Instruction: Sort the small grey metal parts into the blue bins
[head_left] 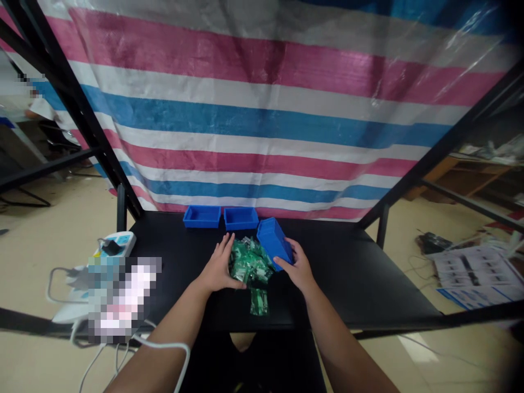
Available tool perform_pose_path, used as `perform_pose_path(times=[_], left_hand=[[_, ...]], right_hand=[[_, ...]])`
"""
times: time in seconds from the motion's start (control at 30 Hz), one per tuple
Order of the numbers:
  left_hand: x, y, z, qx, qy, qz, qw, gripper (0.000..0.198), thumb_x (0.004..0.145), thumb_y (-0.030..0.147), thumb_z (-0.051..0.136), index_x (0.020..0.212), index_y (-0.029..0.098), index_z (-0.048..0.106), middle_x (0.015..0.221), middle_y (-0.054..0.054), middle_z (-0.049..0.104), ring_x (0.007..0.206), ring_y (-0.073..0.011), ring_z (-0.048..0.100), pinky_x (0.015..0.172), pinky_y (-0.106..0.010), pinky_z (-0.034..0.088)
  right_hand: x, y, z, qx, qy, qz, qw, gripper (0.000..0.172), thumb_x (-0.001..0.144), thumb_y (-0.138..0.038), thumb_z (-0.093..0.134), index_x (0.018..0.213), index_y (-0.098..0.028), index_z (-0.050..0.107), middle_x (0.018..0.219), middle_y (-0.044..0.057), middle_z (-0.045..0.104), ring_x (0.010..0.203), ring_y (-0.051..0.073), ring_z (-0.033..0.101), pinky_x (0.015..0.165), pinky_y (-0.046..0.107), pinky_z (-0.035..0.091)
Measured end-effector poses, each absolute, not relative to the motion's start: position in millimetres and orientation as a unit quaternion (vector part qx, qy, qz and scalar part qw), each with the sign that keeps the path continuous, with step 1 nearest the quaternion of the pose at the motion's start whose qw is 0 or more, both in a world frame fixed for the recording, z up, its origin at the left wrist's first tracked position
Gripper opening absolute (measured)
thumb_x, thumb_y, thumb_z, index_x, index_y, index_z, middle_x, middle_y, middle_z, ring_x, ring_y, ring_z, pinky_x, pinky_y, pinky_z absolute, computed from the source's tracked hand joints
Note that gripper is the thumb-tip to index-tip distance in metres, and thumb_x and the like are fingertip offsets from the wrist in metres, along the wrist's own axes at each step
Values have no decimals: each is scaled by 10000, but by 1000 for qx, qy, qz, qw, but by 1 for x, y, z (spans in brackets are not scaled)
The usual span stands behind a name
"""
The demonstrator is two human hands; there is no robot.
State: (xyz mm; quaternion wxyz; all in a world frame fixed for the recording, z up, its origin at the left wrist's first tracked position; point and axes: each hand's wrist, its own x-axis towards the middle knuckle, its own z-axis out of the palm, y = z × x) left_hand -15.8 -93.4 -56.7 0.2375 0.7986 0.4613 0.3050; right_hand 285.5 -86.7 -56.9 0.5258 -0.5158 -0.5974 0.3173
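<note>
A heap of small green packets [249, 261] with a shiny, clear wrapping lies on the black table in front of me. My left hand [221, 266] rests against the heap's left side, fingers spread and thumb along its near edge. My right hand [298, 266] grips a blue plastic bin [272, 240] that is tipped on its side at the heap's right edge. The bin's inside is turned away from view. One green packet [259, 302] lies apart, nearer to me. What the packets contain is too small to make out.
Two blue bins [202, 216] stand side by side at the table's back edge. On the left are a white power strip [123, 240] with cables and a blurred-out object [126, 297]. A striped plastic sheet [262, 125] hangs behind, between black frame posts [77, 103].
</note>
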Motion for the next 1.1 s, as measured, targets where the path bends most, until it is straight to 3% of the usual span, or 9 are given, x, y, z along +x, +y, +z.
perform_pose_path(times=[0.23,0.37,0.43,0.53,0.73,0.9,1.03,1.1], left_hand=[[-18,-94,-59,803,462,295,236,1492,467,695,882,1616,292,19,1674,-189,-8,1520,-456,-19,1192,-681,73],[-17,-94,-59,803,462,295,235,1470,483,694,877,1616,288,31,1674,-187,6,1522,-451,-14,1195,-677,79],[-17,-94,-59,803,461,297,234,1443,507,701,864,1616,283,40,1674,-185,24,1525,-444,-5,1198,-673,77],[-16,-94,-59,804,460,298,230,1384,548,713,839,1615,284,69,1674,-175,63,1528,-437,13,1202,-669,75],[-16,-93,-61,805,457,307,221,1309,569,696,834,1607,283,151,1670,-166,102,1527,-442,9,1197,-682,72],[-14,-94,-61,801,462,312,217,1258,587,635,852,1597,277,194,1667,-160,125,1528,-439,27,1201,-674,87],[-13,-95,-61,791,470,330,210,1085,687,573,808,1572,263,263,1658,-150,169,1532,-421,52,1209,-663,99],[-13,-96,-61,778,476,354,208,965,767,534,755,1561,253,283,1660,-146,161,1537,-402,49,1212,-646,129]], right_hand=[[295,-89,-50,-482,-422,424,640,659,719,-453,820,1308,-285,576,1279,52,669,1211,294,609,1082,510,461],[315,-87,-48,-444,-292,514,673,557,773,-484,771,1272,-335,576,1239,7,693,1217,286,614,1031,565,506],[329,-84,-45,-451,-276,559,638,471,811,-493,730,1229,-319,598,1255,27,689,1213,296,619,990,570,536],[350,-75,-36,-514,-274,626,519,408,912,-552,571,1212,-278,604,1226,100,699,1146,301,662,950,534,557],[372,-39,-8,-617,-284,654,332,653,899,-750,370,1294,-251,516,1148,177,696,957,292,714,815,480,574],[375,-8,-2,-658,-292,618,316,772,844,-862,261,1225,-247,532,1086,159,693,825,256,698,674,391,564],[374,12,-8,-666,-273,600,349,761,844,-867,238,1193,-259,534,1055,136,679,739,244,694,535,321,539],[372,21,-13,-673,-281,588,350,706,861,-825,331,1160,-227,559,1000,141,672,694,233,682,491,306,536]])
